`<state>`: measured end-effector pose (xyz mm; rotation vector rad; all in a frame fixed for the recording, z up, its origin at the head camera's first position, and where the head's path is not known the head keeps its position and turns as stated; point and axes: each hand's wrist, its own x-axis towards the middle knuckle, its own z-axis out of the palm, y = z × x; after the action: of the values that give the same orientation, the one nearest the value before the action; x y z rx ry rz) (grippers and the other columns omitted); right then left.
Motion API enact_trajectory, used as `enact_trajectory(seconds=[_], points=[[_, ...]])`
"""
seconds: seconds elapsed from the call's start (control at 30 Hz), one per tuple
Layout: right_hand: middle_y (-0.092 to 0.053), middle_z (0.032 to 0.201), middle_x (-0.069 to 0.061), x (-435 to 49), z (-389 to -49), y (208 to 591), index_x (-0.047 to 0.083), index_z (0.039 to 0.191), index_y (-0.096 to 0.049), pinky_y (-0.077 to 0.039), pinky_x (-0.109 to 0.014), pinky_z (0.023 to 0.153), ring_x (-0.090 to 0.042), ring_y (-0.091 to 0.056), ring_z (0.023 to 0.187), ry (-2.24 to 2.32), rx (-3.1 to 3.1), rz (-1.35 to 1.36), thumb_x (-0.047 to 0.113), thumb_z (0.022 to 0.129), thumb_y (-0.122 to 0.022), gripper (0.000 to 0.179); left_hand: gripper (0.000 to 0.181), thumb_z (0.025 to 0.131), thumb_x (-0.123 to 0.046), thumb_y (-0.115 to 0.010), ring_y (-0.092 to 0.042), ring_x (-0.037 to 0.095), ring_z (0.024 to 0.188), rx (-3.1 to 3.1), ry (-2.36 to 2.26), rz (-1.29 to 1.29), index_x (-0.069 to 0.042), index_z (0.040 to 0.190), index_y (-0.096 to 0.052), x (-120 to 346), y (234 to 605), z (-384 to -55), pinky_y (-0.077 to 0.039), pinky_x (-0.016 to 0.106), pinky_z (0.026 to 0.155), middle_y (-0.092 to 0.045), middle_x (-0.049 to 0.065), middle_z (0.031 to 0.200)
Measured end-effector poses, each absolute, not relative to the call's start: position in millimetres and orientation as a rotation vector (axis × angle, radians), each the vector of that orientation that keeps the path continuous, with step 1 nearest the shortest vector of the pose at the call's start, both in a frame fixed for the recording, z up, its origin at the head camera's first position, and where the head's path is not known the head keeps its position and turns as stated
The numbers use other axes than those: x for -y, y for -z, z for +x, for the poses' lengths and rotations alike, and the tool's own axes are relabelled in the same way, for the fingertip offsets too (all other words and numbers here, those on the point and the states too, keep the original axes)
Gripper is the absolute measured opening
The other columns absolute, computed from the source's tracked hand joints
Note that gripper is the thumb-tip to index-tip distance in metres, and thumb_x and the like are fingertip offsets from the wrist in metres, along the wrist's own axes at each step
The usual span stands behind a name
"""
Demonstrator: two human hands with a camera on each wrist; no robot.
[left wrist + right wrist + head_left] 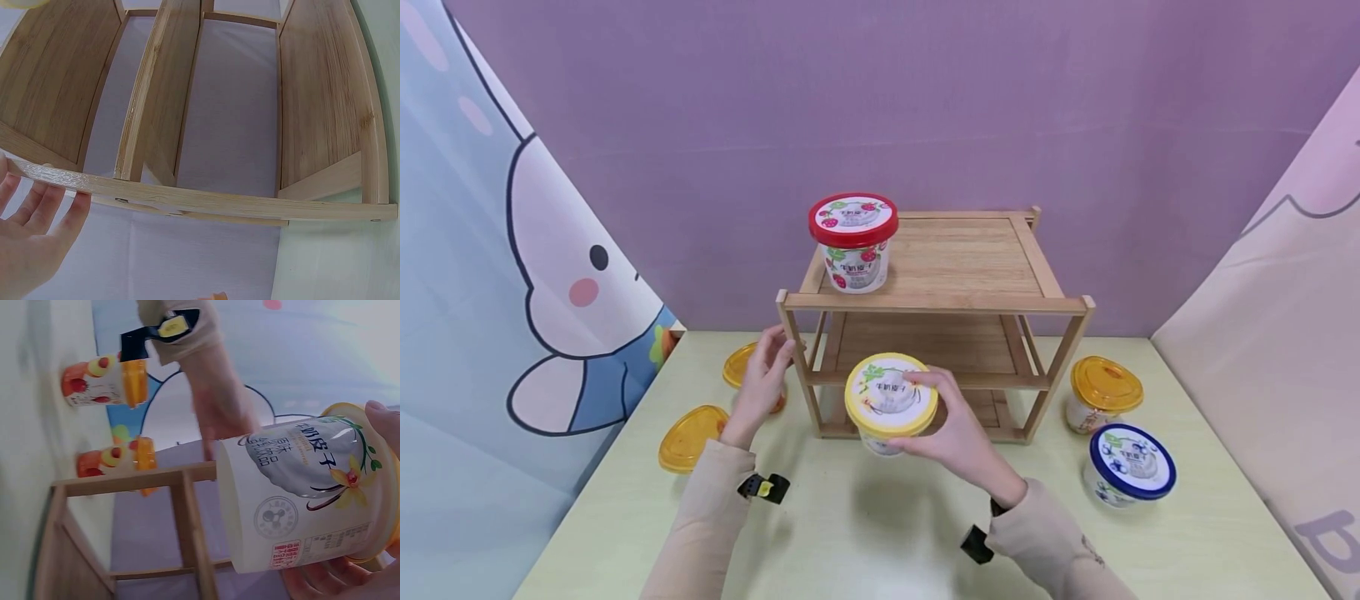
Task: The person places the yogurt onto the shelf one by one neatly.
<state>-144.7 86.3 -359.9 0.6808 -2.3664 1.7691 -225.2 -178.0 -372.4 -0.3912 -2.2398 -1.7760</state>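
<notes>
My right hand point(962, 437) grips a white tub with a yellow lid point(891, 396), thumb and fingers around the lid's rim. It is held in front of the wooden shelf rack point(932, 304), before the lower levels. In the right wrist view the tub point(300, 494) shows a vanilla flower and printed lettering, and it is tilted on its side there. My left hand point(763, 379) holds the rack's front left post, its bent fingers point(74, 215) against the wood. On the top shelf, at the left, stands a red-lidded tub with strawberries point(855, 246).
Right of the rack, an amber-lidded container point(1105, 387) stands behind a blue-lidded tub point(1129, 467). Two more amber-lidded containers stand at the left, one nearer point(688, 442) and one partly behind my left hand point(737, 365). A purple cloth point(925, 100) hangs behind.
</notes>
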Motion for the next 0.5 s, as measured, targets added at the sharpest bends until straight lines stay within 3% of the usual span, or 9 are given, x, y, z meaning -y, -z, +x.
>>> enact_trajectory(seconds=[0.23, 0.5], points=[[-0.04, 0.124, -0.004, -103.3, -148.2, 335.8, 0.015, 0.121, -0.046, -0.029, -0.046, 0.097, -0.022, -0.036, 0.117, -1.682, 2.345, 0.779, 0.014, 0.059, -0.082, 0.072, 0.032, 0.095, -0.016, -0.039, -0.051, 0.004, 0.093, 2.243, 1.779, -0.384, 0.003, 0.121, -0.04, 178.2, 372.0, -225.7, -0.043, 0.032, 0.091, -0.051, 0.024, 0.108], [-0.041, 0.125, -0.009, -120.8, -153.7, 306.5, 0.007, 0.123, -0.043, -0.042, -0.025, 0.087, -0.023, -0.043, 0.11, -1.704, 2.35, 0.844, 0.002, 0.061, -0.079, 0.072, 0.033, 0.095, -0.018, -0.04, -0.051, 0.01, 0.096, 2.247, 1.757, -0.395, 0.001, 0.122, -0.04, 178.4, 373.4, -226.4, -0.043, 0.031, 0.091, -0.051, 0.023, 0.107]])
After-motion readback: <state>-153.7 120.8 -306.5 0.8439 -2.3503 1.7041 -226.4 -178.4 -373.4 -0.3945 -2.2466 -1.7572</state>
